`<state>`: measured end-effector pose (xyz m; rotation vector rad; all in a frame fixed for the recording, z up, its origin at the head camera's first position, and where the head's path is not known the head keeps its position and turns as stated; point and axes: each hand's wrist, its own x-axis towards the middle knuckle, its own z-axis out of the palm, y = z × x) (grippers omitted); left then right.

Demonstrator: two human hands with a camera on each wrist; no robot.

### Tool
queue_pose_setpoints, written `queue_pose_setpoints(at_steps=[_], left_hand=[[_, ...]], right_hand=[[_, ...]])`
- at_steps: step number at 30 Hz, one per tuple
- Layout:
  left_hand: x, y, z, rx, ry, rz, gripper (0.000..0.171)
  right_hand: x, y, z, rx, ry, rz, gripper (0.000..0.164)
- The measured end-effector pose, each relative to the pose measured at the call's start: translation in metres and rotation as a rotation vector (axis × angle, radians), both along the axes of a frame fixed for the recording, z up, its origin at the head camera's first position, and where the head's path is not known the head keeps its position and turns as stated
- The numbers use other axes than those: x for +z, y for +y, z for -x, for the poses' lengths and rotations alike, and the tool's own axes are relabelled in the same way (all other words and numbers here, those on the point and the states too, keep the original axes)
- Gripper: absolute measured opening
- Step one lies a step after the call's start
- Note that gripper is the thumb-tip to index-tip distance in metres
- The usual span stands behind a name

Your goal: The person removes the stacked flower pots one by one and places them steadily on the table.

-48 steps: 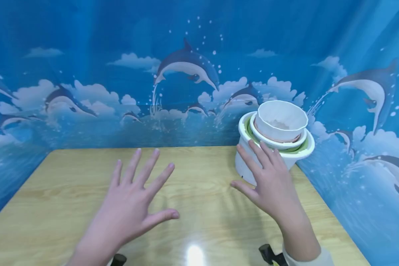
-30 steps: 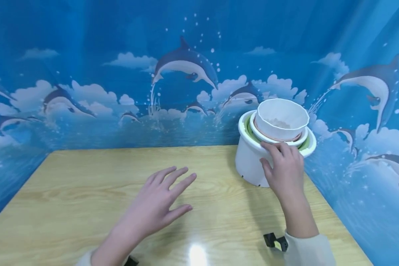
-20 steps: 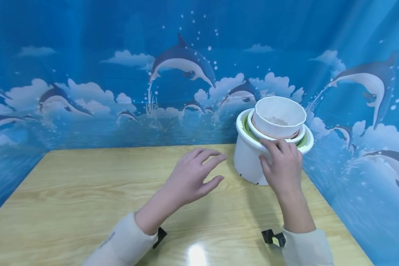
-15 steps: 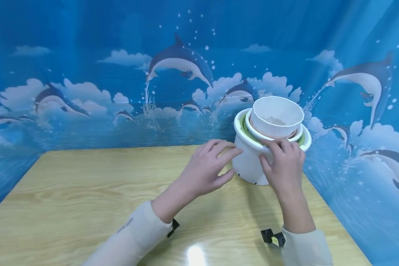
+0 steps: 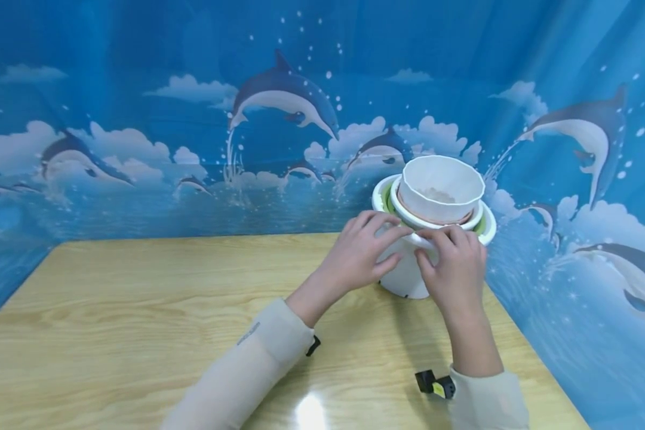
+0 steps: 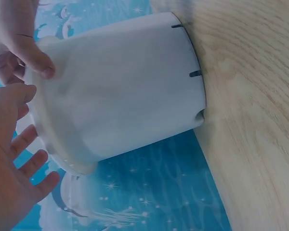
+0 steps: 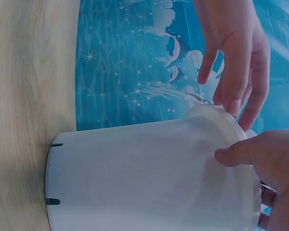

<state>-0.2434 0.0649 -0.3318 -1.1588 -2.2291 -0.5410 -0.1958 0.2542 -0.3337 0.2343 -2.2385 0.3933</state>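
Note:
A stack of nested flower pots stands at the table's right rear. The big white outer flower pot (image 5: pixel 404 276) has drainage slots at its base, plain in the left wrist view. Inside it sit a green pot (image 5: pixel 481 227), a white-rimmed one (image 5: pixel 403 210) and, on top, a white faceted pot (image 5: pixel 442 186). My right hand (image 5: pixel 457 269) grips the outer pot's near rim, thumb on the outer wall and fingers over the edge. My left hand (image 5: pixel 362 251) is at the rim's left side with fingers spread and loosely bent; whether its fingertips touch the rim is unclear.
The wood-grain table (image 5: pixel 156 322) reaches left and forward of the stack. A blue dolphin-print curtain (image 5: pixel 193 119) hangs behind and along the right edge, close to the pots. A black wrist device (image 5: pixel 434 384) is by my right sleeve.
My right hand has gone from spread fingers to gripping the outer pot's rim. My left hand has moved right and forward to the rim. The stack has shifted slightly left in view with the background.

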Motion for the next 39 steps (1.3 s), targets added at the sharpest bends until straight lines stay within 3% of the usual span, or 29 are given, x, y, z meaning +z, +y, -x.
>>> queue_pose_setpoints(at_steps=[8,16,23,29,39], left_hand=[[-0.001,0.007,0.012,0.015,0.006,-0.018,0.039],[0.003,0.015,0.013,0.065,-0.011,0.011,0.027],[-0.001,0.012,0.014,0.134,0.069,0.010,0.022],[-0.002,0.001,0.009,0.195,0.091,0.009,0.021],[-0.007,-0.023,-0.005,0.158,0.131,-0.016,0.019]], right_hand=[[0.000,-0.003,0.001,0.001,0.004,0.005,0.023],[0.000,-0.004,0.000,-0.011,0.002,0.008,0.020],[-0.001,-0.010,0.001,0.043,0.039,0.020,0.015],[0.001,-0.020,0.000,0.083,0.034,0.017,0.014],[0.004,-0.034,-0.013,0.180,0.040,-0.018,0.016]])
